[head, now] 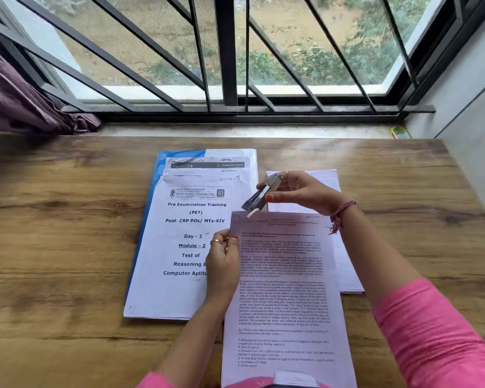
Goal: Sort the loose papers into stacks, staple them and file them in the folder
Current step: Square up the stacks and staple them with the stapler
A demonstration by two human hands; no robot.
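Your left hand (221, 261) pinches the white printed paper stack (283, 298); your right hand (297, 191) grips the small metal stapler (259, 198). Sheets may slip askew, stapling crooked.

Table (67, 247): runs up to the window sill (235, 130) at its far edge.
Folder (149, 219): centre-left on the table, with a stack of papers (185, 247) lying on it.
Second stack of papers (345, 270): on the table, right of the folder.
Held sheaf of papers (283, 289): nearest, between the two stacks and overlapping both; left hand (221, 261) at its left edge.
Stapler (259, 197): in the right hand (300, 191), at the sheaf's far left corner.
Small carton (399, 133): far right on the sill.
Curtain (20, 102): far left.
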